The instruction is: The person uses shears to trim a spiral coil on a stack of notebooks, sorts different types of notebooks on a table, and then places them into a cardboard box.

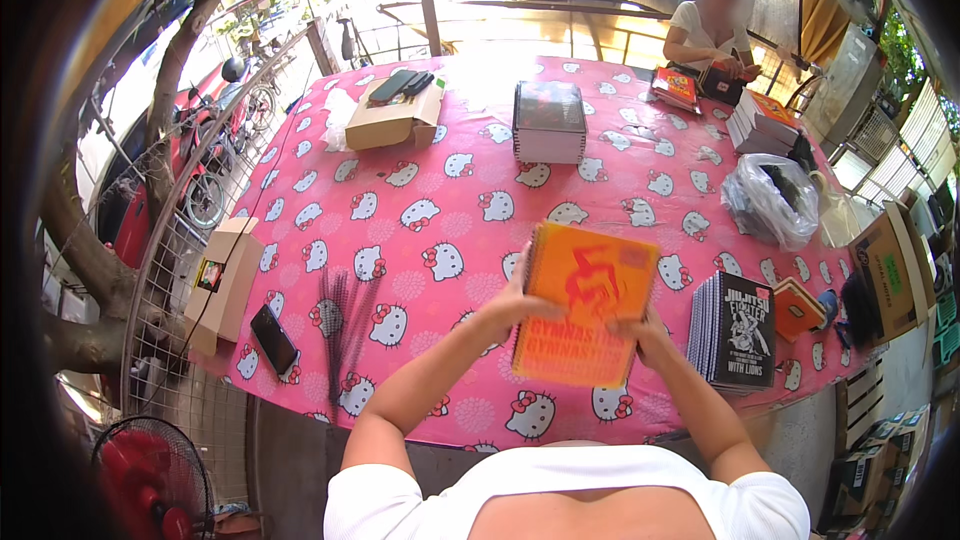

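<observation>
An orange spiral notebook (pixel 600 285) with a red figure on its cover is held up over the pink table, its coil along the left side. My left hand (pixel 522 302) grips the coil edge, thumb across the cover. On the opposite edge, low down, my right hand (pixel 640 328) pinches the notebook, thumb in front. The fingers behind it are hidden. Right of my right hand stands a stack of black-covered spiral notebooks (pixel 733 330). A bundle of dark, thin binding coils (pixel 340 335) lies on the table to the left, beside a black phone (pixel 273 338).
The patterned pink tablecloth (pixel 455 230) covers the table. Farther back are another notebook stack (pixel 549 120) and a cardboard box (pixel 396 118). A person (pixel 712 30) handles something dark at the far right. A plastic bag (pixel 772 198) sits at right; a red fan (pixel 150 480) stands lower left.
</observation>
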The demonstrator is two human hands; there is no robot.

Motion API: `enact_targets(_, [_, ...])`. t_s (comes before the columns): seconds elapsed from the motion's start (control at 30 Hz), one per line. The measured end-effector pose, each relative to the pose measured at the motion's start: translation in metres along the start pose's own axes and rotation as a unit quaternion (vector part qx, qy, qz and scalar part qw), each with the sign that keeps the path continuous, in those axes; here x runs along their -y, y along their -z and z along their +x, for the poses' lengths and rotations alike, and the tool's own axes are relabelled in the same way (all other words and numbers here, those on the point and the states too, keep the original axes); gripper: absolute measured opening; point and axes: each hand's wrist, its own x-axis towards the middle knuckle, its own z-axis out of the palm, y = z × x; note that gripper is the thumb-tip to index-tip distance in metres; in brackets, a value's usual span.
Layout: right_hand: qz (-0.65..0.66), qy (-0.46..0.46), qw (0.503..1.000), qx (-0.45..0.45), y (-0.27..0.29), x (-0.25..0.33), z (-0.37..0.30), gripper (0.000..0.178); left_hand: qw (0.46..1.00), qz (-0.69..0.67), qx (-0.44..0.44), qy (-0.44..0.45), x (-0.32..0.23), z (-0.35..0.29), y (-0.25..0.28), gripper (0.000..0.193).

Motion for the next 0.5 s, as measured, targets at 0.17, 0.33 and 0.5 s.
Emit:
enact_targets(0.17, [0.137,-0.151,0.977,0.055,-0.038,-0.008,0.077,0.056,0.978,-0.131,-0.119,0.113,-0.014,0.003,0.047,0.050])
enact_targets(0.33, [0.059,-0.146,0.986,0.050,-0.065,-0.029,0.142,0.054,0.971,-0.138,-0.165,0.104,-0.012,0.007,0.114,0.039])
enact_targets(0.5, [-0.060,-0.190,0.974,0.107,-0.092,-0.021,0.180,0.056,0.956,-0.212,-0.158,0.124,-0.014,0.007,0.163,0.036])
